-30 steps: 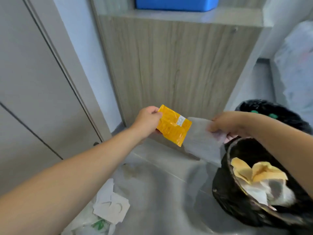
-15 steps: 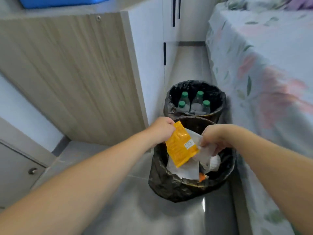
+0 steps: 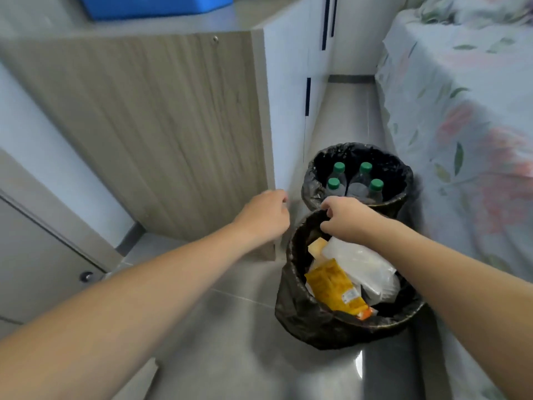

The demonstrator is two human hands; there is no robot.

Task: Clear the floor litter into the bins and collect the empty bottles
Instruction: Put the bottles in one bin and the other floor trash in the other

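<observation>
Below the curled fingers of the right hand [image 3: 347,219], which hold nothing, the yellow wrapper [image 3: 334,285] and a white plastic bag [image 3: 360,265] lie inside the near bin [image 3: 311,321] (black-lined, on the grey floor [image 3: 225,336]). Just left of its rim, the left hand [image 3: 264,216] hangs loosely closed and empty. Beyond the right fingertips stands the far bin [image 3: 401,171], holding four green-capped bottles [image 3: 356,180] upright
</observation>
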